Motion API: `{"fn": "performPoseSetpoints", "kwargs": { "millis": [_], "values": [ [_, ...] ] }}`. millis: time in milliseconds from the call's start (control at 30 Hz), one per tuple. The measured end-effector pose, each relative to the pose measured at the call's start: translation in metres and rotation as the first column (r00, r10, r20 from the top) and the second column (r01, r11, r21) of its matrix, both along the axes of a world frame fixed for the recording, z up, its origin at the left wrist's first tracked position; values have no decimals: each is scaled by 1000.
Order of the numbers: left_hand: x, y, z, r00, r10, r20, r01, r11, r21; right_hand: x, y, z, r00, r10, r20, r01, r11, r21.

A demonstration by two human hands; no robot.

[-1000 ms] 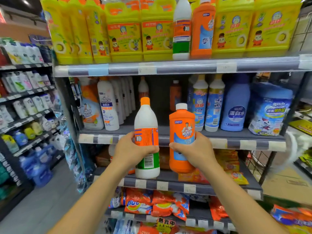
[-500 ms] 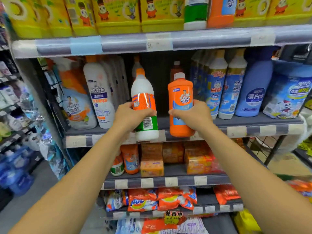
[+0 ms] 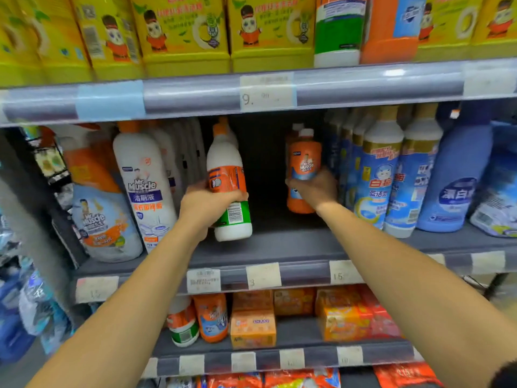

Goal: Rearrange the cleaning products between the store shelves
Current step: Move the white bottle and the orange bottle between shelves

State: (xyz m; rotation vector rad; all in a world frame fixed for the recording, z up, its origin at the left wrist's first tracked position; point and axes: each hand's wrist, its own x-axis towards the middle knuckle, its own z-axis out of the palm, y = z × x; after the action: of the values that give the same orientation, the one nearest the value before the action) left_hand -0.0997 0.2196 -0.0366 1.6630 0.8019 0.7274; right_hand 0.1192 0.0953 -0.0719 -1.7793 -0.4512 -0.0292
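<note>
1. "Mr Muscle" stands on the tall white bottle (image 3: 145, 189), above Chinese characters on a purple band.
2. "Mr Muscle" also shows on the refill pouch (image 3: 103, 219) at its left.
3. The orange bottle (image 3: 303, 169) reads "Mr Muscle".
4. The upper shelf's price tag (image 3: 267, 92) reads "9.99".
5. A lower tag (image 3: 344, 273) shows "15".
6. The blue bottle (image 3: 456, 191) bears white Chinese characters.

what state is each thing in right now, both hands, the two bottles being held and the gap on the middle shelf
left hand: closed around the bottle's middle
white plastic bottle with orange cap and green band: upright, slightly tilted, held at the shelf's front
right hand: closed around its bottle
orange plastic bottle with white cap: upright, held deep in the shelf
grey middle shelf: bare gap between the product rows
</note>
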Motion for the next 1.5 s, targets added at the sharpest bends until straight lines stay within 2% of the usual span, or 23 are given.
{"fn": "performPoseSetpoints", "kwargs": {
  "millis": [100, 300, 533, 600, 633, 733, 800, 867, 933, 1067, 1133, 1333, 1500],
  "values": [
    [13, 9, 1, 999, -5, 35, 5, 1000, 9, 15, 12, -5, 998, -35, 49, 33, 998, 54],
    [31, 23, 5, 999, 22, 46, -23, 1000, 18, 31, 31, -13, 993, -93, 74, 90, 995, 42],
    [42, 33, -1, 997, 33, 65, -36, 999, 38, 31, 32, -15, 998, -33, 55, 32, 999, 33],
    [45, 35, -4, 996, 38, 82, -42, 998, 42, 26, 28, -13, 1000, 10, 25, -8, 998, -67],
    [46, 36, -5, 995, 40, 91, -45, 998, 50, 21, 25, -10, 998, 64, 7, -62, 983, -174],
    [52, 41, -7, 990, 60, 128, -72, 994, 88, -7, 2, 2, 949, 283, -136, -314, 841, -440],
    [57, 45, -6, 984, 76, 164, -95, 989, 111, -34, -23, 6, 920, 356, -166, -382, 710, -592],
    [64, 49, -6, 980, 83, 182, -111, 982, 151, -58, -50, -1, 909, 401, -113, -336, 547, -767],
    [73, 53, -8, 976, 92, 195, -127, 977, 174, -78, -71, -13, 895, 443, -51, -289, 488, -824],
    [90, 59, -18, 973, 160, 167, -192, 960, 203, -97, -87, -34, 859, 451, 240, -30, 514, -857],
    [95, 61, -25, 969, 198, 147, -230, 944, 238, -100, -88, -38, 837, 443, 322, 51, 522, -852],
    [104, 69, -38, 954, 282, 101, -299, 906, 298, -98, -88, -43, 814, 433, 387, 112, 537, -836],
    [111, 75, -41, 950, 297, 94, -312, 907, 285, -98, -86, -44, 802, 438, 406, 134, 531, -837]
  ]
}}
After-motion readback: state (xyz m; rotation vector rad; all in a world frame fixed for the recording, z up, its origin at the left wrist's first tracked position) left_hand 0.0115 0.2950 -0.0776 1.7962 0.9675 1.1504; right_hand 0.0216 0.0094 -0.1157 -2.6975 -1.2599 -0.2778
